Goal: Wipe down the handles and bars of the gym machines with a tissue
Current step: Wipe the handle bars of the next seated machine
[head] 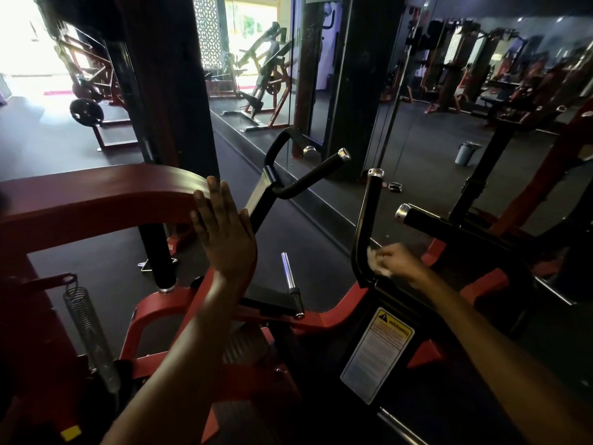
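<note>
1. My right hand (396, 260) holds the tissue (375, 258), bunched white under curled fingers, and presses it against the lower part of the upright handle (369, 216), just above where that black bar bends into the frame.
2. The handle's long axis runs nearly straight up from my fingers to its chrome cap (376, 172). Almost all the unwiped length lies above the tissue, so I judge the next stroke should go up along the bar, not across it.
3. My left hand (224, 232) lies flat, fingers straight, against the end of the red arm (96, 194). It grips nothing and only steadies me. It is well apart from the upright handle; the right hand is the nearer by far.
4. A second black handle (426, 220) lies just right of my right hand, its chrome end pointing up and left. That is the closest next reach for the tissue.
5. A third handle (311, 175) angles up and right between my two hands, farther off. It sits closer to my left hand, but the tissue is in my right.
6. Motion blur softens the tissue hand, so I cannot tell whether my thumb wraps behind the bar.
</note>
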The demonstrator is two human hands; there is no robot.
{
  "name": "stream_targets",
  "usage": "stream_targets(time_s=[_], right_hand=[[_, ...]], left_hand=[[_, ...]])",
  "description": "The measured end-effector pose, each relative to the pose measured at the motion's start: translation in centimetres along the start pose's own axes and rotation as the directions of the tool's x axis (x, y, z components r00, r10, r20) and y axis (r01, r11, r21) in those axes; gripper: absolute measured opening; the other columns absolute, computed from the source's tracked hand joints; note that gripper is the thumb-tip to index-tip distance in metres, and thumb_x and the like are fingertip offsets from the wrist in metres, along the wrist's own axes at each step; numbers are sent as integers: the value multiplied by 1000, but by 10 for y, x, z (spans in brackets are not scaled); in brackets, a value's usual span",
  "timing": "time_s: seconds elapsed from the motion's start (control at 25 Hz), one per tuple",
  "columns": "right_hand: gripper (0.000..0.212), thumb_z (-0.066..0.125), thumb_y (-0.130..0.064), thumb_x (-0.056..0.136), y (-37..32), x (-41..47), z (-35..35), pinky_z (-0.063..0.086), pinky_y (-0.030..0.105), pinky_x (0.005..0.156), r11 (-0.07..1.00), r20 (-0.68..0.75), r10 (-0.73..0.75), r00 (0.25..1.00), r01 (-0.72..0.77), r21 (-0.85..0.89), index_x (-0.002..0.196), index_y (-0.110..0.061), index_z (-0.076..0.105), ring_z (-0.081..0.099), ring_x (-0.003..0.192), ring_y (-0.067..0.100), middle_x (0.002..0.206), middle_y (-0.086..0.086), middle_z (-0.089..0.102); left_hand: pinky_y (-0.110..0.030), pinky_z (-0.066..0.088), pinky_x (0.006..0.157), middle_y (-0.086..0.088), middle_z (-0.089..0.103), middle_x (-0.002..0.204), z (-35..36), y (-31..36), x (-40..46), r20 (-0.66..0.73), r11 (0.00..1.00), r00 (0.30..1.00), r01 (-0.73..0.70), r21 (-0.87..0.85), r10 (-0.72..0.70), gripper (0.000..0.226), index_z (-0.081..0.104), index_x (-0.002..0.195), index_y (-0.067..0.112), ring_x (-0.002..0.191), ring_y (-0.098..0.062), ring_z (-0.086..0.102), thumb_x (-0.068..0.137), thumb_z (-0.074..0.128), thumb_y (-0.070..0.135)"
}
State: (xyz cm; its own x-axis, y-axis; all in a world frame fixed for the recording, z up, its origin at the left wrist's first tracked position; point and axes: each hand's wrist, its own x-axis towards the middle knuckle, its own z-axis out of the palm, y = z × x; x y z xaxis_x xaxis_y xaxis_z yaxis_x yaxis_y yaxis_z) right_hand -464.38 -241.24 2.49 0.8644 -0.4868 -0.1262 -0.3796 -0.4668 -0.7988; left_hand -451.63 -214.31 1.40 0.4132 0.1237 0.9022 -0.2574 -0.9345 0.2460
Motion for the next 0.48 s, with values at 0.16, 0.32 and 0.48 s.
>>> stream_targets(time_s=[0.16, 0.32, 0.48], right_hand=[[24, 45, -4, 96, -65, 31, 4, 46, 22, 86, 798, -261, -557, 788, 421, -431, 110, 2, 64, 62, 102, 27, 107, 19, 65], [36, 39, 5, 93, -69, 90, -20, 36, 35, 108, 482, -39, -602, 798, 324, -814, 128, 7, 47, 44, 127, 32, 138, 24, 42], [35, 39, 10, 90, -10, 53, 6, 46, 40, 97, 199, 305, -513, 803, 456, -867, 122, 10, 51, 53, 116, 36, 130, 29, 47]], left_hand=[[-37, -11, 119, -11, 18, 159, -6, 2, -1, 64, 998, 997, 36, -49, -33, 54, 15, 153, 10, 146, -19, -14, 105, 25, 30], [-37, -10, 119, -9, 14, 160, -13, 0, 1, 99, 993, 995, 39, -107, -28, 56, 14, 153, 12, 147, -18, -18, 103, 31, 28], [-38, -8, 119, -8, 13, 160, -13, -2, -1, 99, 994, 995, 21, -110, -10, 58, 14, 153, 11, 147, -19, -16, 103, 37, 25]])
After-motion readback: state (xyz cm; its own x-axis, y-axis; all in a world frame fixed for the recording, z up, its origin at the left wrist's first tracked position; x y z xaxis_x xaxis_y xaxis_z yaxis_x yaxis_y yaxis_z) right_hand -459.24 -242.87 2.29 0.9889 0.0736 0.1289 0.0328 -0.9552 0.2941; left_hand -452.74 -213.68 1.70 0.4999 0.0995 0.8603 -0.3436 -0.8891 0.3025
